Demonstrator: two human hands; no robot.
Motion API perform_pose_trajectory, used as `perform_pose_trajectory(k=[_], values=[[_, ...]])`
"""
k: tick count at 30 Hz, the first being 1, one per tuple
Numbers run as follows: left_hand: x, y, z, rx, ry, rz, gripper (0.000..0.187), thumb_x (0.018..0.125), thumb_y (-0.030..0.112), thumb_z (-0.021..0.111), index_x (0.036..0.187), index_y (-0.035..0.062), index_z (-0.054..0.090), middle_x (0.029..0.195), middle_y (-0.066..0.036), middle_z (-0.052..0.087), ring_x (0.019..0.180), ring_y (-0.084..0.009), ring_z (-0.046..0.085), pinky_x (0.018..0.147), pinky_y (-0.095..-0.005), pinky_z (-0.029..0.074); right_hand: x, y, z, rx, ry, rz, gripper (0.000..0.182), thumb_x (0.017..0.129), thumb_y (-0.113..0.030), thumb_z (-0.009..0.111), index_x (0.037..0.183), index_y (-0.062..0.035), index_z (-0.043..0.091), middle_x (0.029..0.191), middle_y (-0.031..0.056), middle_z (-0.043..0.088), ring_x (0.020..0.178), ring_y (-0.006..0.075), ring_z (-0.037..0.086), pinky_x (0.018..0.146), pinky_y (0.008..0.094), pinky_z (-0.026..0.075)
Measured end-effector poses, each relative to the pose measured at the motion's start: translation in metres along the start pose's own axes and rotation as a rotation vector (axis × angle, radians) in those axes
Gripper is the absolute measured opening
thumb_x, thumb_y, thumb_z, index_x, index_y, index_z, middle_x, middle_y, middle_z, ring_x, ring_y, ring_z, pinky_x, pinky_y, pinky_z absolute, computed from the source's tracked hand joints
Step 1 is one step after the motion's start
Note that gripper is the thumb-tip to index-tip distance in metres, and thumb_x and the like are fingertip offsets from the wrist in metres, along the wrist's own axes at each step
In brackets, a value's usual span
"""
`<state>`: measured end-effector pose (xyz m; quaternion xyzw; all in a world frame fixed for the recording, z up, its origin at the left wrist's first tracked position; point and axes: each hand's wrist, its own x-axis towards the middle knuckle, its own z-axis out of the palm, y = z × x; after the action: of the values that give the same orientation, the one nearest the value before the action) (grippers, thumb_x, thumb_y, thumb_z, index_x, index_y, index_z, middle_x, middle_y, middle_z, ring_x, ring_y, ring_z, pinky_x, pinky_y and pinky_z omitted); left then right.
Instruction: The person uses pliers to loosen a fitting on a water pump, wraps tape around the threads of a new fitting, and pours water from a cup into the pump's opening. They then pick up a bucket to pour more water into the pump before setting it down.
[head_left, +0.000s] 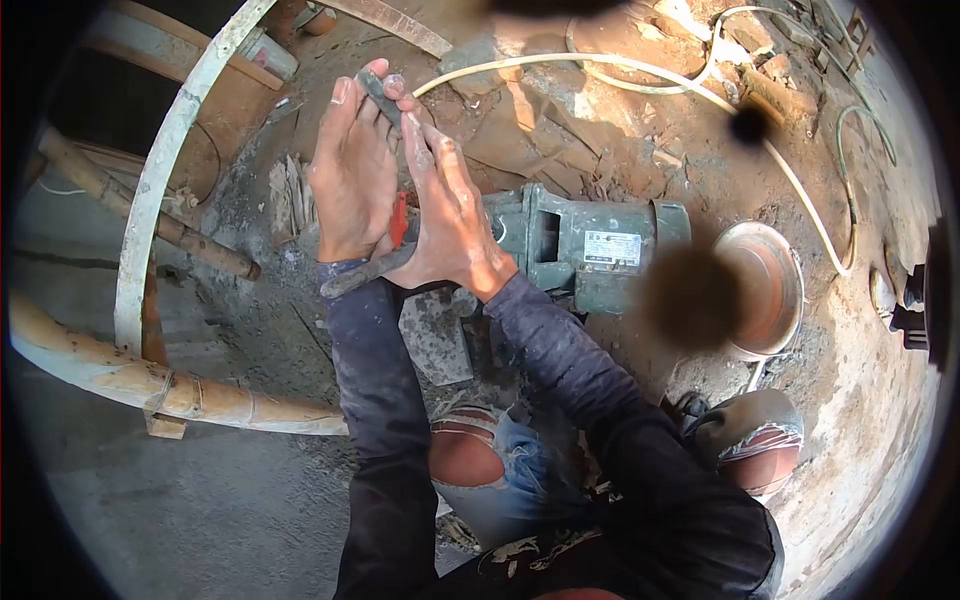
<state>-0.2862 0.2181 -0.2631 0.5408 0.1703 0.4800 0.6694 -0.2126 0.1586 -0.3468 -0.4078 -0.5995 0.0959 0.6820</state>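
Much of the grey rod (375, 95) is hidden between the two palms: only its upper tip shows above the fingertips and a lower end (360, 272) pokes out below the wrists. The left hand (352, 170) and right hand (445, 205) are pressed flat against each other around it, fingers straight and close together. A red part (399, 215) shows in the gap between the palms; what it belongs to cannot be told. Dark smudges blot out part of the view near the clay-coloured bowl (765, 290). Behind the hands lies a green electric motor (580, 245) on dusty, rubble-strewn ground, crossed by a white hose (640, 72). Bamboo poles (150, 385) and a white curved pipe (165, 150) stand to the left.
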Motion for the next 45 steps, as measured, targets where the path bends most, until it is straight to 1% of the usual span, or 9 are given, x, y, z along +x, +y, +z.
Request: perform_pose_trajectory(k=[4, 11, 15, 16, 20, 29, 33, 36, 45], values=[[0.0, -0.003, 0.019, 0.145, 0.406, 0.099, 0.037, 0.097, 0.038, 0.056, 0.106, 0.0023, 0.052, 0.094, -0.007, 0.05, 0.09, -0.0198, 0.049, 0.084, -0.032, 0.042, 0.006, 0.01, -0.016, 0.116, -0.22, 0.056, 0.123, 0.048, -0.022, 0.088, 0.152, -0.0024, 0.026, 0.15, 0.0227, 0.038, 0.133, 0.0391, 0.044, 0.107, 0.0421, 0.041], [-0.008, -0.007, 0.031, 0.035, 0.849, 0.32, 0.049, 0.092, 0.045, 0.057, 0.11, 0.0013, 0.043, 0.094, -0.01, 0.047, 0.086, -0.0219, 0.048, 0.082, -0.0363, 0.043, 0.033, 0.029, -0.037, 0.534, -0.665, 0.118, 0.111, 0.057, -0.02, 0.08, 0.153, -0.0028, 0.026, 0.155, 0.022, 0.034, 0.139, 0.0341, 0.039, 0.114, 0.0385, 0.033], [-0.042, -0.018, 0.009, 0.345, 0.392, 0.332, 0.103, 0.074, 0.078, 0.064, 0.148, 0.0166, 0.026, 0.133, -0.017, 0.042, 0.12, -0.0315, 0.046, 0.104, -0.0465, 0.039, 0.022, 0.036, -0.03, 0.556, -0.601, 0.12, 0.106, 0.062, -0.017, 0.078, 0.154, -0.0057, 0.026, 0.156, 0.018, 0.034, 0.143, 0.0309, 0.034, 0.117, 0.0385, 0.029], [-0.048, -0.009, 0.002, 0.437, 0.268, 0.24, 0.137, 0.051, 0.084, 0.073, 0.156, 0.0296, 0.005, 0.151, -0.017, 0.025, 0.136, -0.0365, 0.033, 0.113, -0.0515, 0.029, 0.02, 0.028, -0.033, 0.498, -0.545, 0.153, 0.1, 0.064, -0.015, 0.078, 0.151, -0.0054, 0.031, 0.152, 0.0178, 0.04, 0.14, 0.0318, 0.039, 0.114, 0.0394, 0.034], [-0.057, -0.006, -0.013, 0.662, 0.162, 0.126, 0.175, 0.018, 0.064, 0.094, 0.155, 0.0311, -0.011, 0.155, -0.016, 0.017, 0.14, -0.0373, 0.03, 0.114, -0.054, 0.028, -0.01, 0.033, -0.01, 0.326, -0.245, 0.18, 0.085, 0.065, -0.026, 0.078, 0.139, 0.0017, 0.047, 0.121, 0.0229, 0.062, 0.093, 0.0318, 0.067, 0.084, 0.0392, 0.054], [-0.055, -0.034, 0.003, 0.875, 0.284, 0.31, 0.148, 0.051, 0.04, 0.095, 0.153, 0.0152, -0.009, 0.14, -0.021, 0.029, 0.124, -0.0323, 0.04, 0.102, -0.0476, 0.039, -0.005, 0.034, -0.01, 0.466, -0.152, 0.159, 0.067, 0.07, -0.018, 0.072, 0.132, -0.0006, 0.055, 0.104, 0.0218, 0.068, 0.09, 0.0287, 0.069, 0.081, 0.0342, 0.053], [-0.051, -0.055, 0.037, 0.962, 0.7, 0.372, 0.133, 0.057, 0.034, 0.094, 0.147, 0.0032, 0.001, 0.133, -0.023, 0.027, 0.123, -0.0306, 0.035, 0.102, -0.0465, 0.038, 0.008, 0.061, -0.016, 1.027, -0.541, 0.49, 0.039, 0.083, -0.008, 0.057, 0.119, 0.0057, 0.06, 0.109, 0.0202, 0.069, 0.106, 0.0186, 0.062, 0.093, 0.0329, 0.048], [-0.033, -0.057, 0.076, 1.112, 1.097, 0.267, 0.127, 0.054, 0.035, 0.097, 0.141, 0.0, 0.01, 0.133, -0.03, 0.02, 0.128, -0.0379, 0.024, 0.109, -0.0528, 0.027, 0.027, 0.081, -0.043, 0.618, -0.854, 0.584, 0.041, 0.09, -0.008, 0.054, 0.128, 0.0052, 0.051, 0.122, 0.0228, 0.062, 0.113, 0.026, 0.059, 0.096, 0.0355, 0.046], [-0.029, -0.069, 0.068, 1.221, 1.221, 0.3, 0.127, 0.051, 0.043, 0.098, 0.137, 0.0014, 0.014, 0.131, -0.036, 0.018, 0.126, -0.0414, 0.021, 0.108, -0.0548, 0.024, -0.021, 0.013, -0.025, 0.57, 0.006, 0.603, 0.051, 0.092, -0.017, 0.059, 0.135, 0.0049, 0.042, 0.129, 0.0242, 0.056, 0.116, 0.0351, 0.055, 0.097, 0.0393, 0.044]])
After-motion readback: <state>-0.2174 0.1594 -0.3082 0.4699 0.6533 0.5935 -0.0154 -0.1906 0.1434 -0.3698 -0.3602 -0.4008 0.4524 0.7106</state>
